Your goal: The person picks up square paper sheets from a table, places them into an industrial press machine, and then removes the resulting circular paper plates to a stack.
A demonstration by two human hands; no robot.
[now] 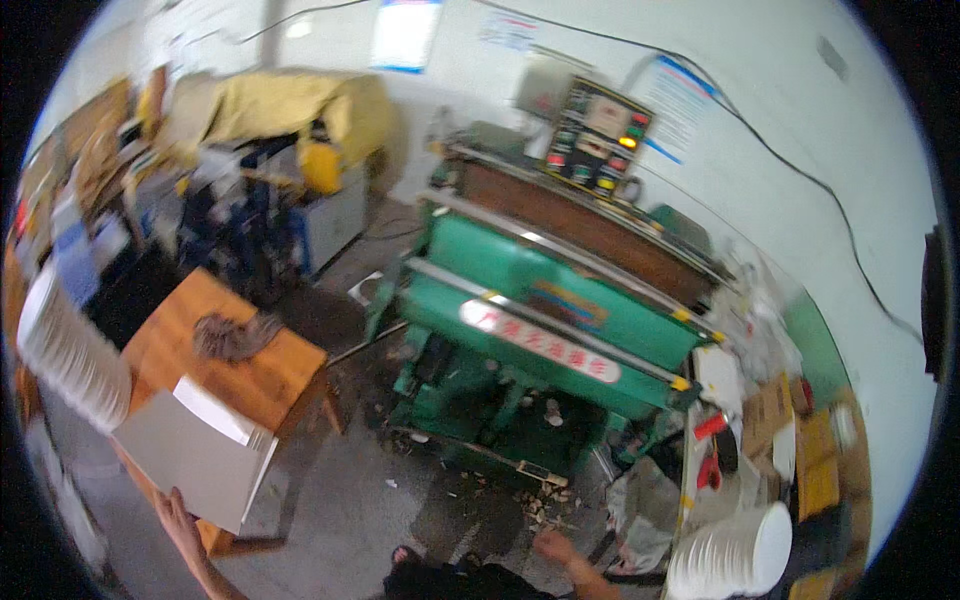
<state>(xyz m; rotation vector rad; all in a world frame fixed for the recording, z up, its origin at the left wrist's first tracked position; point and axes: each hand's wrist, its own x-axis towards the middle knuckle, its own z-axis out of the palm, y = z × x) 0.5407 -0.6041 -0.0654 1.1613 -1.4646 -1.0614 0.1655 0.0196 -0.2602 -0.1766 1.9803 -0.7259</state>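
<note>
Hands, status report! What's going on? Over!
Left hand at edge of flat grey cardboard sheet. Right hand away from it, grip unclear. Crumpled brown bundle lies beyond, on orange-brown wooden table.

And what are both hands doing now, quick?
Left hand: at the edge of the grey board; can't tell if it grips.
Right hand: nothing seen in it; too blurred to tell open or closed.

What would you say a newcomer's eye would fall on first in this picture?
Probably the large green metal machine in the centre, with its long white sign. Next, perhaps, the flat grey board at lower left, touched by the left hand, and the curved stack of thin white pieces at lower right.
</note>
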